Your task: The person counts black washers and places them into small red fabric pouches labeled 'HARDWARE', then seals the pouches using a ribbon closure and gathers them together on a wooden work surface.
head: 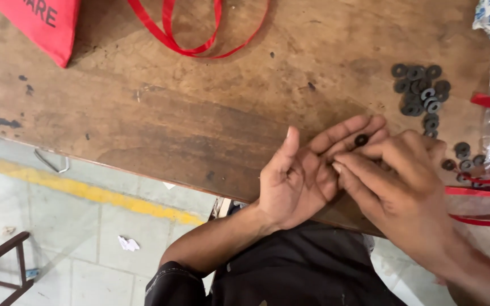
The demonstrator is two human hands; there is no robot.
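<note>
Head view: two hands met over a worn wooden table (199, 107), a small dark washer between them.

Red fabric bag (41, 25) and glossy red ribbon (191, 48) lay upper left. Left hand (301, 175) lay palm-up, fingers relaxed and spread, washer (362, 139) resting on its fingertips. Right hand (398, 181) overlapped it, fingers curled at the washer; actual grip unclear. Flat dark rings (421, 90) lay heaped further right.
</note>
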